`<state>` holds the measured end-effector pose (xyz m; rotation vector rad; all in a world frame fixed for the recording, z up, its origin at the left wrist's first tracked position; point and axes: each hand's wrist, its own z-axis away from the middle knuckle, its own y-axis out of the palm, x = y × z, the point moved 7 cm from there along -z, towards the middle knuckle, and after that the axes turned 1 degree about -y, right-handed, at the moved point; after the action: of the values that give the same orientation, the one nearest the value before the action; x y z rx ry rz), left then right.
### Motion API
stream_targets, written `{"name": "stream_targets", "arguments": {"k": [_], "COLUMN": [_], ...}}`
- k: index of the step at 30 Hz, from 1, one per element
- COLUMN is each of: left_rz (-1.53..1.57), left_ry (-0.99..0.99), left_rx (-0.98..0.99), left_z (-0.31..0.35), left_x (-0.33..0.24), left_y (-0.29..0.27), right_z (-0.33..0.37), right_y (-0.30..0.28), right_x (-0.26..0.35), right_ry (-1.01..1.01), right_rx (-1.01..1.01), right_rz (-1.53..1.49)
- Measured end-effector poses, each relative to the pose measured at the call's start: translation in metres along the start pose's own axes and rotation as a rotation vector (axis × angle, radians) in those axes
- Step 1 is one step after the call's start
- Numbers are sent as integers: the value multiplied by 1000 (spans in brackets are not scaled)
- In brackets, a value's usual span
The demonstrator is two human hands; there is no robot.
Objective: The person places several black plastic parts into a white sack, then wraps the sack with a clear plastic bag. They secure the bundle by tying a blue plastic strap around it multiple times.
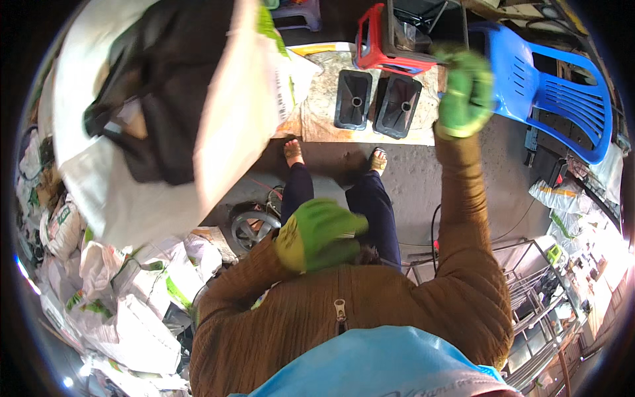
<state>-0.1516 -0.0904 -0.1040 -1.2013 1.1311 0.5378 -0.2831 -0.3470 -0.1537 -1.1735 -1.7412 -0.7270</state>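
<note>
While the right hand is raised, curled near the red stool – grip unclear – the left hand hovers half-open, empty; two black moulds already lie on the mat.

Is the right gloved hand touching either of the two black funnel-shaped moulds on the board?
Apart. The head view shows the right hand raised beside the blue chair, with bare board between it and the nearer black mould.
</note>
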Motion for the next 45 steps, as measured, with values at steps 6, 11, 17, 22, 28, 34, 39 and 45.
{"name": "stream_targets", "arguments": {"k": [6,11,17,22,28,34,39,45], "left_rz": [-252,-204,-103,-341,-1027,-999,-1164,-962], "left_ry": [-681,-981,-970,-569,-65,-399,-376,-402], "left_rx": [52,301,185,-259,-929,-533,-437,-475], "left_z": [56,149,111,45,70,121,153,166], "left_x": [200,240,205,100,-94,-92,-61,-46], "left_y": [161,235,209,72,-116,-224,-220,-215], "right_z": [226,287,291,215,-12,-149,-174,-134], "right_y": [-117,-163,-154,-146,-104,115,354,488], "right_x": [-356,-482,-416,-187,102,250,264,204], "right_ry": [920,1170,1033,1025,174,72,322,-248], "right_rx": [598,685,760,242,48,422,1056,1399], "right_rz": [1186,1259,1038,239,-203,-252,185,990]}}
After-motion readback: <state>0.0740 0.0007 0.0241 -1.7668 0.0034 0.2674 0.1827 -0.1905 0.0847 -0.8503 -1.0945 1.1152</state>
